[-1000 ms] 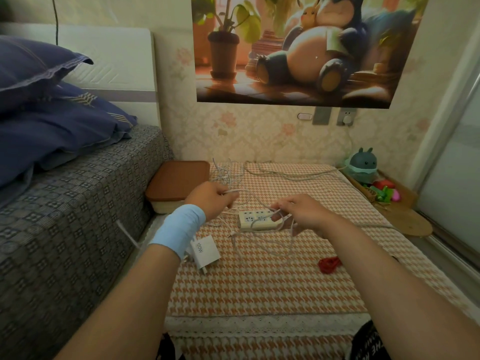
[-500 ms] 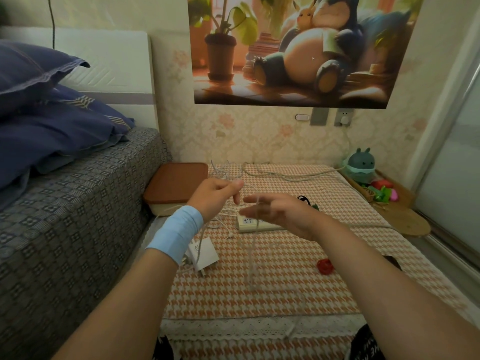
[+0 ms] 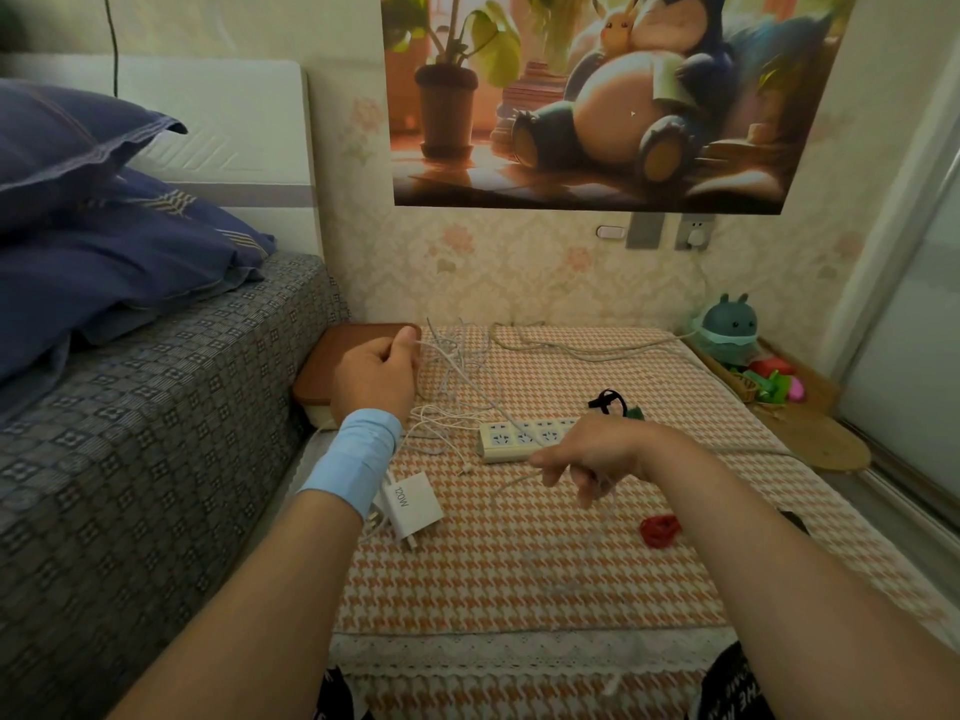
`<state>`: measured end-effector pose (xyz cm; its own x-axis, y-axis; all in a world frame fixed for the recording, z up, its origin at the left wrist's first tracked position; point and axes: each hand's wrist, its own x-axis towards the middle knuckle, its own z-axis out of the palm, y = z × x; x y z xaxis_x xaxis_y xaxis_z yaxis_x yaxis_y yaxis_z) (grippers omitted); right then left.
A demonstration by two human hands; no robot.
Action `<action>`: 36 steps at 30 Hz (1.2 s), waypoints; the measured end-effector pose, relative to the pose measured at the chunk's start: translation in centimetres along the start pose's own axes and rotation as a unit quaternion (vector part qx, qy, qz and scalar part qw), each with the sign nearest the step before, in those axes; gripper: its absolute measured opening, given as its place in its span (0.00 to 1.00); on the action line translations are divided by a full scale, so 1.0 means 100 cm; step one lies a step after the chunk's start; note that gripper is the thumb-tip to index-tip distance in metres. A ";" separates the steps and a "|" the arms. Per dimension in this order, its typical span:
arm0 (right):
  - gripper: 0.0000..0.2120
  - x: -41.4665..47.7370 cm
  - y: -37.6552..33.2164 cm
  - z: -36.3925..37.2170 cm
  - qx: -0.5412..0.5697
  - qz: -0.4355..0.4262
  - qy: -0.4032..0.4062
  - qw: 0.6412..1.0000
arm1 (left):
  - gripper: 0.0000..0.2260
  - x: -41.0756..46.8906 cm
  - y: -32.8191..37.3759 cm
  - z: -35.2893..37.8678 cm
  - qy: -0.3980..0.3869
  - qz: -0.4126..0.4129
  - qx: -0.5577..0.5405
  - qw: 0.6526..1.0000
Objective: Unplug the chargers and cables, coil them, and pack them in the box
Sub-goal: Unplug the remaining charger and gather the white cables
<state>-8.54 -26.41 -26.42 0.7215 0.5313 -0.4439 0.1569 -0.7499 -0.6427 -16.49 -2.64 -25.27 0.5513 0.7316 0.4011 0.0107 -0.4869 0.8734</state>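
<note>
White cable (image 3: 457, 363) between both hands (image 3: 376, 376) (image 3: 597, 454)

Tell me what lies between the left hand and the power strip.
Head view: a loose tangle of thin white cables lies on the cloth between left hand and power strip; the hand grips strands of it.

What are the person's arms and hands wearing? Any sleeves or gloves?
No sleeves and no gloves: both forearms are bare right down to the picture's edge. The left hand has a wide, plain light blue band wrapped round its wrist. The right hand and its wrist wear nothing, with no watch or ring showing.
</note>
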 end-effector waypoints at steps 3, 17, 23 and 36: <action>0.12 0.004 0.005 -0.007 -0.141 0.059 0.050 0.987 | 0.24 0.004 -0.005 0.003 0.034 -0.029 0.032 0.998; 0.13 -0.002 -0.011 0.001 0.137 -0.121 0.068 0.981 | 0.12 0.005 -0.021 0.007 -0.154 -0.031 0.340 0.927; 0.03 -0.006 -0.027 0.006 0.221 -0.136 0.060 0.964 | 0.19 -0.037 0.026 0.026 -0.280 0.127 -0.019 0.951; 0.09 0.009 -0.006 0.011 0.025 -0.080 0.075 0.994 | 0.15 -0.016 0.013 0.015 -0.211 0.091 0.080 0.970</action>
<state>-8.75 -25.04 -27.07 0.7836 0.5743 -0.2371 0.2464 -0.6376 -0.7299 -16.13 -5.19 -25.16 0.8479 0.3835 0.3660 -0.0070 -0.6823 0.7311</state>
